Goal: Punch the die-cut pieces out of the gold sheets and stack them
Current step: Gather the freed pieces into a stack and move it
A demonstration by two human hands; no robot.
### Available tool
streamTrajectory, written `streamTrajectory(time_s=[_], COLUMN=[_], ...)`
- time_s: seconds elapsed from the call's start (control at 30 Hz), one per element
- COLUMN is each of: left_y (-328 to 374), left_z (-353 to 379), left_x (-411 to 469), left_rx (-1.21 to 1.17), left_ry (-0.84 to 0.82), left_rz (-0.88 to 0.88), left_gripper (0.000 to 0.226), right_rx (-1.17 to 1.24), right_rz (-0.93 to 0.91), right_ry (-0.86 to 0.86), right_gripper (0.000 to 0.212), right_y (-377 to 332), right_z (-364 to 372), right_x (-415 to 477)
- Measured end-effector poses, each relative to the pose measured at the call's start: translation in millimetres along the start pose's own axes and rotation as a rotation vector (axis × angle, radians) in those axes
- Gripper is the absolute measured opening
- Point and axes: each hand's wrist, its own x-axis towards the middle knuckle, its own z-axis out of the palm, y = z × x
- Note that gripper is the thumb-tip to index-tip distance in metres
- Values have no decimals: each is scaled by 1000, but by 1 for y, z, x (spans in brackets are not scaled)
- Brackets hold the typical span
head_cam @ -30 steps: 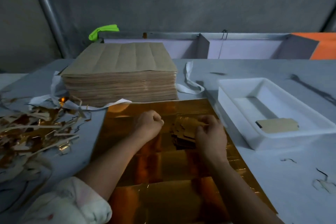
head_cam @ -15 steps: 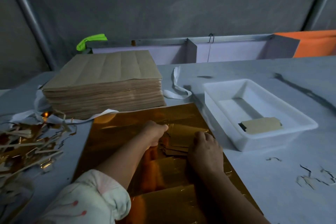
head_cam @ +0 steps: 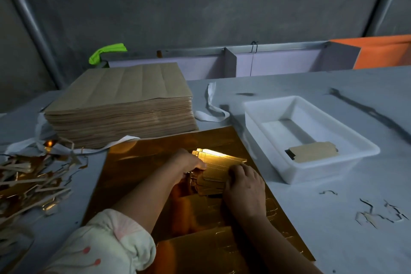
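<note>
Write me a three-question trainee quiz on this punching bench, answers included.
1. True or false: the white tray is empty.
2. The scrap strips lie: A) in the tray, B) on the table at the person's left, C) on the gold sheet.
3. What do the left hand and right hand grip together?
Key: 1 false, a tan piece lies in it; 2 B; 3 the punched pieces, over the gold sheet.
</note>
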Motion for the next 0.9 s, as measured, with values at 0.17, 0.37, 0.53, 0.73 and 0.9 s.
streamTrajectory(time_s=[0.17,0.37,0.53,0.73,0.9], left_y=[-2,-4,-6,-34,-42], left_z=[5,-4,-32,-20,-10], left_x=[-7,-10,-17,-28,-27], left_rx=[-336,-485,-593,-602,-691], left_ry=[-165,-112,4,25,4], left_rz=[-57,26,252,359,313], left_gripper=[46,40,51,39,50], right_rx=[89,442,579,654,719], right_rz=[-1,118,157,186,213], right_ry=[17,88,107,76,-50], right_gripper=[33,36,40,41,47], right_y=[0,2,2,1,-11], right_z=[-2,-7,-9,-16,-22], right_x=[1,3,1,3,23])
